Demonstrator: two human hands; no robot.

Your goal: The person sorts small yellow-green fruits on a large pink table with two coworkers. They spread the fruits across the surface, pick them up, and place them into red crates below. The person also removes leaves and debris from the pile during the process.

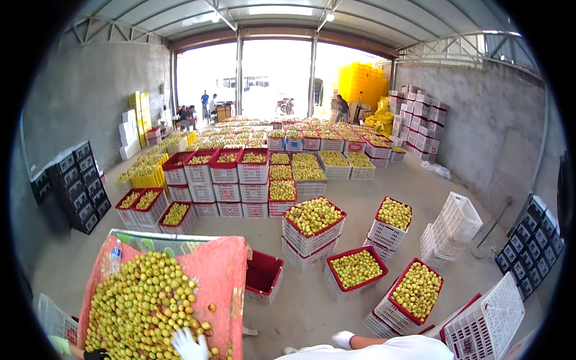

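Observation:
My left hand, in a white glove, rests palm down with fingers spread on a heap of small round yellow-green fruit, some with brown patches. The heap lies on a sloping table covered with pinkish-red cloth. A plastic bottle stands at the heap's far left edge. My right hand, also white-gloved, is away from the table, in front of my white clothing; its fingers are not clear. Beside the table is a white crate with a red lining. A co-worker's black-gloved hand touches the heap's near left.
Fruit-filled crates stand on the floor ahead and to the right. Stacked white crates and an upturned one are at the right. Many filled crates extend towards the doorway, where several people are.

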